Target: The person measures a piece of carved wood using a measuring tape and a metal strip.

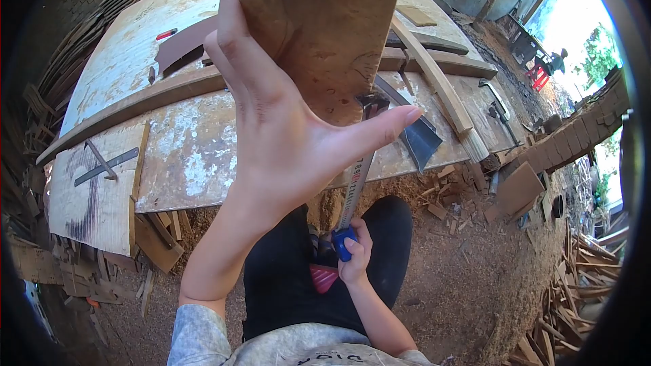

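A broad wooden board (325, 34) rises close in front of the camera. My left hand (278, 115) is against its left side and lower edge, thumb and fingers spread wide around it. Lower down, my right hand (355, 251) is wrapped round a blue tape measure (347, 244) between my knees. The tape's blade (355, 190) is pulled out upward, and its metal end meets the board's lower edge beside my left thumb.
Behind is a worn worktable (196, 156) with long wooden bars (434, 74), a clamp (500, 108) and a square (106, 166) on a pale board. Offcuts (447, 207) litter the sawdust floor. A person (558, 61) is far off near a red chair (540, 78).
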A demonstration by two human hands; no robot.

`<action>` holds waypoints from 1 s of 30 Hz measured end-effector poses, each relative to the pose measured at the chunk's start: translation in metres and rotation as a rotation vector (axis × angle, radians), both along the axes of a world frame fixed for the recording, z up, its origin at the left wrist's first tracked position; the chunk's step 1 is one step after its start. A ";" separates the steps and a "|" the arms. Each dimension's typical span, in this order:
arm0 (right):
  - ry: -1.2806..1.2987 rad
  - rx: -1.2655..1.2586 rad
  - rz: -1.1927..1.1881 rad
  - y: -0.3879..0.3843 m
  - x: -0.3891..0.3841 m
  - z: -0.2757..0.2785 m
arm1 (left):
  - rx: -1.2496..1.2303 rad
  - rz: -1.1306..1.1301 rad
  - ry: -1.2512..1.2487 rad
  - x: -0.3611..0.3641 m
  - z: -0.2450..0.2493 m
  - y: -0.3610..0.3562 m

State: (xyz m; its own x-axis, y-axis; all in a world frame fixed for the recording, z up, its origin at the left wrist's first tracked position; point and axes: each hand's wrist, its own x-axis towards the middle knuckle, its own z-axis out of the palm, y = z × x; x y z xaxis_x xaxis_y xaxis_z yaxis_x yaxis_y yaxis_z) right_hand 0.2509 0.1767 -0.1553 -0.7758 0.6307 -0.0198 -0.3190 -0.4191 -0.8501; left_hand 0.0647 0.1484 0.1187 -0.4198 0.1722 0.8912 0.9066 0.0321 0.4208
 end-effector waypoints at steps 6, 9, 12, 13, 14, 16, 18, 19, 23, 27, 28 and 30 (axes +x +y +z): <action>0.020 0.010 -0.020 -0.002 0.002 -0.001 | -0.068 -0.079 0.026 -0.007 -0.002 -0.008; 0.018 0.020 -0.033 -0.002 0.002 -0.001 | 0.000 -0.208 0.083 -0.014 -0.007 -0.010; 0.001 0.019 -0.034 0.000 0.004 -0.002 | 0.007 -0.250 0.093 -0.014 -0.006 -0.012; -0.007 0.024 -0.033 0.000 0.003 -0.001 | -0.004 -0.243 0.057 -0.013 -0.005 -0.013; -0.016 0.028 -0.032 0.000 0.003 0.000 | -0.014 -0.235 0.021 -0.012 -0.003 -0.014; -0.030 0.042 -0.029 0.001 0.003 0.001 | -0.033 -0.211 -0.072 -0.010 0.000 -0.016; -0.041 0.061 -0.027 0.002 0.003 0.001 | -0.060 -0.153 -0.080 -0.005 0.000 -0.012; -0.036 0.052 -0.023 0.002 0.003 0.001 | -0.066 -0.156 -0.057 -0.007 -0.001 -0.013; -0.023 0.034 -0.005 0.001 0.003 0.002 | -0.042 -0.278 0.013 -0.026 -0.010 -0.020; -0.019 0.025 0.008 0.002 0.004 0.001 | -0.094 -0.286 0.057 -0.032 -0.011 -0.028; -0.018 0.032 0.011 0.003 0.005 0.000 | -0.091 -0.294 0.070 -0.034 -0.012 -0.029; -0.015 0.047 0.018 0.004 0.005 -0.001 | -0.034 -0.354 0.073 -0.033 -0.013 -0.028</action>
